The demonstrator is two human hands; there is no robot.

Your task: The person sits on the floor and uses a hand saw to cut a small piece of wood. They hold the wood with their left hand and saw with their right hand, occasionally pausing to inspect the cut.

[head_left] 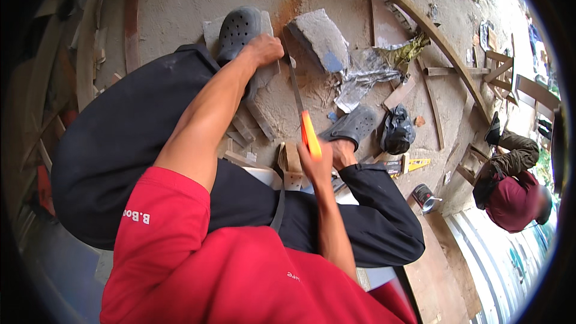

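My right hand (pixel 316 161) is wrapped round the orange-and-yellow handle of a hand saw (pixel 298 93). Its narrow-looking blade points away from me, toward my left hand. My left hand (pixel 264 50) is closed in a fist close to the far end of the blade; what its fingers grip, if anything, is hidden. Beside that fist, my left foot in a grey clog (pixel 240 29) rests on a pale grey block (pixel 268 69). A rough concrete block (pixel 320 39) lies just right of the saw's far end. My other clog (pixel 354 126) stands right of the saw handle.
Crumpled silver sheeting (pixel 366 75) and a black plastic bag (pixel 398 130) lie to the right. A long curved wooden strip (pixel 432 27) crosses the upper right. Near my right knee stands an open can (pixel 424 197). Another person (pixel 513 201) sits at the far right.
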